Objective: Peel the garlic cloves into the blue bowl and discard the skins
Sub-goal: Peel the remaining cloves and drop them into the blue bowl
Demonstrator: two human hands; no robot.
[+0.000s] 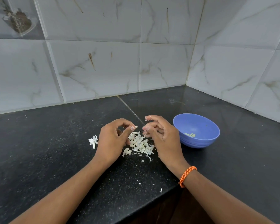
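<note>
Both hands curled over papery skins nr round blue bowl.

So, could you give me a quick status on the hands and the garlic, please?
Left hand and right hand over the skin pile, fingers curled; any clove hidden. Few peeled cloves in blue bowl. Skins not discarded. Nothing obstructing.

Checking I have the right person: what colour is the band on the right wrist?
Orange with darker flecks, a braided wristband, clearest in the head view.
</note>
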